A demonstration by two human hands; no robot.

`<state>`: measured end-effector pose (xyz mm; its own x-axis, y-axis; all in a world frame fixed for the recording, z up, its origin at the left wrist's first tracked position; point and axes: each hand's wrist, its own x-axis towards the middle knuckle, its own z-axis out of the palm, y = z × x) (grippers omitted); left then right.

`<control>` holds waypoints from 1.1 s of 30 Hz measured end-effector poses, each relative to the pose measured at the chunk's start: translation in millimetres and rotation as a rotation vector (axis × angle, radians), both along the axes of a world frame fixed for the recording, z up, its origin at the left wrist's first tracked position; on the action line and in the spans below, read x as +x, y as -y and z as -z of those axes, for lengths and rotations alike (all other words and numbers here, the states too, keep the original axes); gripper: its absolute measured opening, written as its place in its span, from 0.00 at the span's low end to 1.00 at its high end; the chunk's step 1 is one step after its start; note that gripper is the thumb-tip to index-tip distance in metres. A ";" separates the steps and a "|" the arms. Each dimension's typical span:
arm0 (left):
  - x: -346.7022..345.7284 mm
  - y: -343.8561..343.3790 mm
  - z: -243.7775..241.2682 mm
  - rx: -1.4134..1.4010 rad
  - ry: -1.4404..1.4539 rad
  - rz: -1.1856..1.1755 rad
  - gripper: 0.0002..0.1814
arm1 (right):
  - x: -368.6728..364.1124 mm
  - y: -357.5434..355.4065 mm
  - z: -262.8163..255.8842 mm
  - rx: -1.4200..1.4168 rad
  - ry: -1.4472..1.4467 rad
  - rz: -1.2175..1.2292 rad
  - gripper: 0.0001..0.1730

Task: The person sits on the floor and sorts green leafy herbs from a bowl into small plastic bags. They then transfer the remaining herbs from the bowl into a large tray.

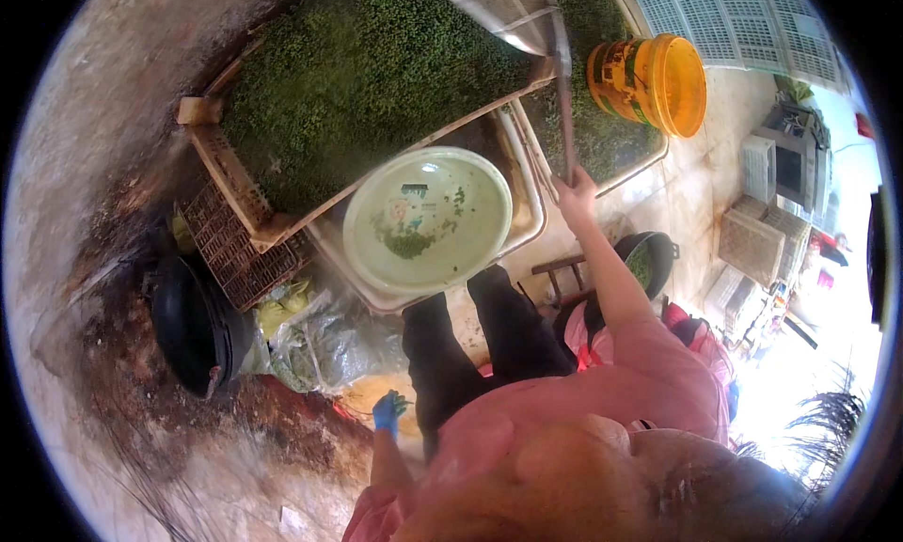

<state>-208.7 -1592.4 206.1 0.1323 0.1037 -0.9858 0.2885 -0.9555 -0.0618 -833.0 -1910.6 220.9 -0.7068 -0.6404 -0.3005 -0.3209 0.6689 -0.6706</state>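
My right hand (577,193) grips the long handle of a mesh net (525,9), whose blurred hoop is over the far end of a frame filled with small green plant bits (367,69). My left hand (390,409), in a blue glove, hangs low beside my left leg, away from the containers; its fingers look partly bent, with greenish bits at their tips, too small to make out. Before my legs, a round pale green basin (430,260) holds a small heap of green bits and scattered specks. It rests over a white-rimmed tub (532,225).
A yellow bucket (645,84) lies tilted on more greens at the right. Black tubs (190,323), a brown plastic crate (236,253) and clear plastic bags (331,344) stand left. Near my right arm are a black bucket (659,270) and a small stool (561,274).
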 end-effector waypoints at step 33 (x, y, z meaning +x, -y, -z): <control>-11.5 47.5 36.2 -0.101 0.015 0.209 0.16 | 65.2 26.2 -62.4 -0.146 -0.499 -0.946 0.45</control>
<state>-220.1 -1639.9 169.9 0.1550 -0.0262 -0.9876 0.0838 -0.9957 0.0396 -767.8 -1936.8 283.3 0.0723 -0.9974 0.0077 -0.9248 -0.0699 -0.3739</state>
